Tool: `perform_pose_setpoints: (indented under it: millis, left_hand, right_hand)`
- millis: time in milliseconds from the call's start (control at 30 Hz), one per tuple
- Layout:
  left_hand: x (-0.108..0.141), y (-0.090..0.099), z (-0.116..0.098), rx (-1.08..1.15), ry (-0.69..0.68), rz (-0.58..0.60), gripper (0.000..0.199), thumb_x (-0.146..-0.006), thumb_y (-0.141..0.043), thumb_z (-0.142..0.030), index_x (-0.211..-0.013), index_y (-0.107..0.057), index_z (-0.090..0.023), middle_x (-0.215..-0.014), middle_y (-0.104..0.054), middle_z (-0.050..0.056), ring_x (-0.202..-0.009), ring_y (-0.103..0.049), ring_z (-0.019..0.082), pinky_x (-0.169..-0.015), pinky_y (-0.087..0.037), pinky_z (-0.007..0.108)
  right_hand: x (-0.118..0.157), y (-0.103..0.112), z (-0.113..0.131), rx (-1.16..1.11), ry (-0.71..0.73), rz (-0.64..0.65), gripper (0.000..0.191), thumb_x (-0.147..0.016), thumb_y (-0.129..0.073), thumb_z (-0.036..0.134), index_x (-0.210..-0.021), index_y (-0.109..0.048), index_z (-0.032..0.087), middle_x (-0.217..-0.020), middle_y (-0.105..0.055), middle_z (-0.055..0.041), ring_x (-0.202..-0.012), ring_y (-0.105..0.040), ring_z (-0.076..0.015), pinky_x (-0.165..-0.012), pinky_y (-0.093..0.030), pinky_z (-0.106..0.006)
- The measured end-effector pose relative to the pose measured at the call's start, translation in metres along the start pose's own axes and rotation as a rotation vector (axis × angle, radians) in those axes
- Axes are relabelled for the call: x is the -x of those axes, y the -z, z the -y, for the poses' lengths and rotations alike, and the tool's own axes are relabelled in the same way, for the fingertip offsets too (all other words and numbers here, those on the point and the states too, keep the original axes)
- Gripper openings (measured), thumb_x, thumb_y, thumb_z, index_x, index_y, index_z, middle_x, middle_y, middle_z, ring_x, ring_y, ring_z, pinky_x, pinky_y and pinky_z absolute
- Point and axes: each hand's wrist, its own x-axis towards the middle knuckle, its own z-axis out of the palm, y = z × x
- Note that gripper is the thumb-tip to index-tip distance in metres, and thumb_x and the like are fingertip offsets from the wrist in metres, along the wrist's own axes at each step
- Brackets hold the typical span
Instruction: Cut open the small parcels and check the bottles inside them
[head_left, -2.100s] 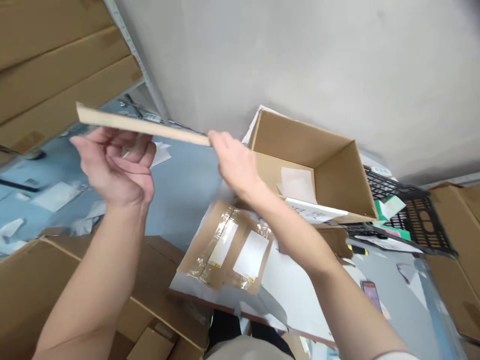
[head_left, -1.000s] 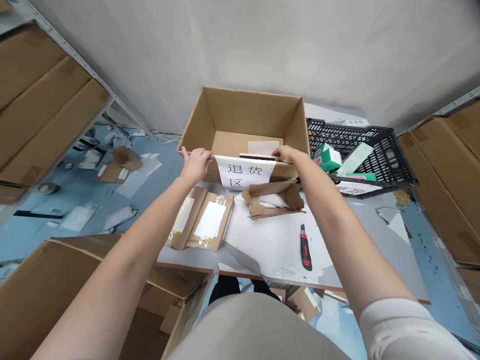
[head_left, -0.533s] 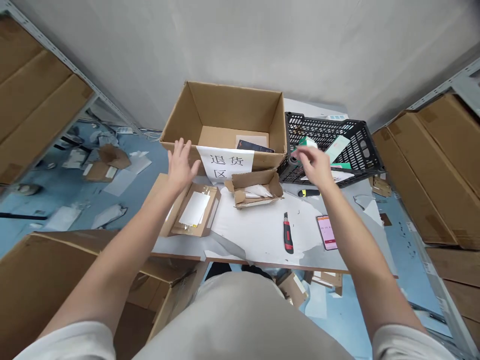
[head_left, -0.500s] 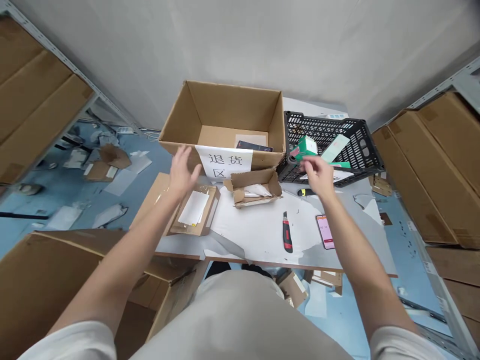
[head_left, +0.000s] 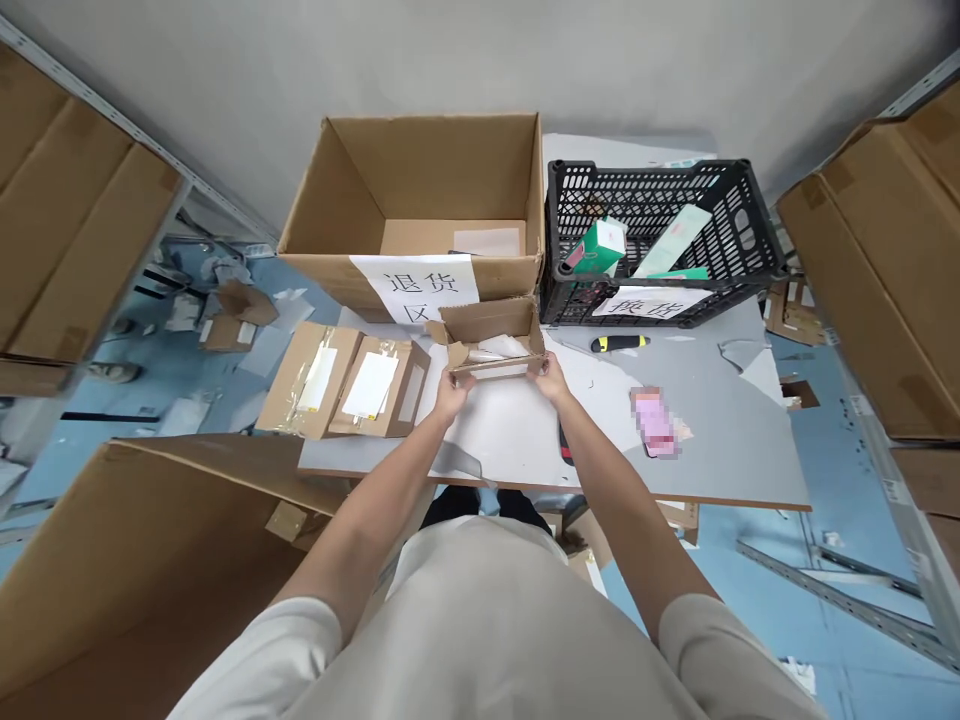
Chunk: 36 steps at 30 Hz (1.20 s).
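Note:
A small open cardboard box [head_left: 491, 322] with white packing material [head_left: 501, 347] inside stands on the table, in front of a large open carton [head_left: 427, 170]. My left hand [head_left: 453, 396] grips its near left corner, and my right hand [head_left: 551, 380] grips its near right corner. Two taped boxes with white labels, one [head_left: 411, 392] beside the other [head_left: 289, 385], stand to the left. A red and black cutter [head_left: 565, 446] is partly hidden by my right forearm.
A black plastic crate [head_left: 664, 180] holding green boxes stands at the back right. A yellow and black knife [head_left: 619, 343] and a phone [head_left: 655, 422] lie on the table [head_left: 735, 450]. A big open carton [head_left: 150, 560] is at the lower left.
My left hand has left the large carton's front edge and my right hand has left the crate's front. Both have come to the small box and taken hold of it. The view has shifted.

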Motion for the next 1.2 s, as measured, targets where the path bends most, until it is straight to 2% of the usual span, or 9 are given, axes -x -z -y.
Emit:
perform_pose_setpoints:
  millis: [167,300,467,600,700,833,1000,1133,1200]
  left_hand:
    - [0.056,0.048,-0.004,-0.08,-0.131,0.015,0.062,-0.071,-0.073,-0.037,-0.125,-0.049,-0.021,-0.125,-0.056,0.012,-0.116,-0.055,0.023,-0.099,-0.044,0.04]
    - [0.101,0.077,0.02,-0.156,0.004,0.103,0.065,-0.064,-0.079,-0.041,-0.122,-0.056,-0.021,-0.126,-0.056,0.014,-0.122,-0.052,0.029,-0.1,-0.043,0.044]
    - [0.114,0.082,0.038,-0.056,0.155,0.331,0.065,-0.07,-0.075,-0.043,-0.127,-0.053,-0.023,-0.127,-0.059,0.013,-0.12,-0.055,0.029,-0.104,-0.042,0.045]
    - [0.119,0.086,0.024,-0.126,-0.014,0.44,0.067,-0.074,-0.07,-0.044,-0.133,-0.048,-0.021,-0.134,-0.055,0.01,-0.127,-0.049,0.026,-0.112,-0.034,0.042]
    - [0.132,0.084,0.008,-0.202,-0.142,0.519,0.068,-0.074,-0.07,-0.042,-0.136,-0.047,-0.023,-0.136,-0.053,0.008,-0.131,-0.046,0.026,-0.112,-0.035,0.041]
    - [0.157,0.058,-0.006,-0.312,-0.207,0.742,0.077,-0.069,-0.075,-0.037,-0.139,-0.045,-0.026,-0.138,-0.05,0.008,-0.131,-0.044,0.029,-0.108,-0.041,0.043]
    - [0.2,-0.013,-0.001,-0.383,-0.182,1.171,0.081,-0.065,-0.078,-0.032,-0.139,-0.046,-0.024,-0.139,-0.051,0.01,-0.129,-0.047,0.03,-0.098,-0.05,0.039]
    - [0.234,-0.068,0.022,-0.373,-0.11,1.482,0.072,-0.07,-0.074,-0.032,-0.137,-0.049,-0.025,-0.133,-0.059,0.007,-0.119,-0.057,0.027,-0.097,-0.051,0.039]
    - [0.246,-0.085,0.032,-0.353,-0.092,1.59,0.068,-0.071,-0.072,-0.032,-0.136,-0.051,-0.022,-0.13,-0.061,0.008,-0.117,-0.06,0.026,-0.101,-0.049,0.041]
  right_hand:
    - [0.088,0.009,-0.014,0.062,0.116,-0.018,0.071,-0.072,-0.067,0.037,-0.136,-0.04,0.021,-0.138,-0.05,-0.0137,-0.126,-0.049,-0.0257,-0.108,-0.035,-0.046]
    - [0.166,-0.012,-0.037,0.067,-0.037,-0.047,0.084,-0.073,-0.066,0.045,-0.147,-0.028,0.032,-0.147,-0.041,-0.0071,-0.14,-0.032,-0.0295,-0.111,-0.033,-0.051]
    - [0.206,-0.047,-0.043,-0.082,-0.169,-0.059,0.071,-0.081,-0.055,0.045,-0.146,-0.029,0.034,-0.133,-0.058,-0.0059,-0.124,-0.053,-0.0294,-0.1,-0.046,-0.052]
    - [0.228,-0.048,-0.034,-0.273,-0.087,-0.115,0.081,-0.073,-0.065,0.044,-0.145,-0.032,0.026,-0.133,-0.057,-0.0091,-0.123,-0.054,-0.0261,-0.104,-0.044,-0.045]
    - [0.264,-0.039,-0.037,-0.34,-0.006,-0.241,0.087,-0.067,-0.072,0.045,-0.143,-0.032,0.027,-0.142,-0.048,-0.0089,-0.127,-0.05,-0.0246,-0.104,-0.044,-0.041]
    - [0.341,-0.034,-0.06,-0.324,-0.078,-0.58,0.085,-0.067,-0.072,0.05,-0.138,-0.032,0.028,-0.141,-0.046,-0.0125,-0.124,-0.05,-0.027,-0.093,-0.052,-0.041]
    - [0.44,-0.042,-0.088,-0.234,-0.222,-1.045,0.075,-0.073,-0.062,0.055,-0.137,-0.032,0.028,-0.135,-0.049,-0.0147,-0.122,-0.051,-0.0328,-0.09,-0.053,-0.05]
    - [0.485,-0.055,-0.102,-0.069,-0.472,-1.304,0.069,-0.082,-0.05,0.05,-0.145,-0.023,0.038,-0.138,-0.048,-0.0095,-0.127,-0.048,-0.0337,-0.093,-0.052,-0.054]
    - [0.495,-0.061,-0.108,0.01,-0.548,-1.313,0.073,-0.087,-0.04,0.047,-0.15,-0.005,0.039,-0.147,-0.038,-0.0091,-0.136,-0.037,-0.0333,-0.098,-0.047,-0.058]
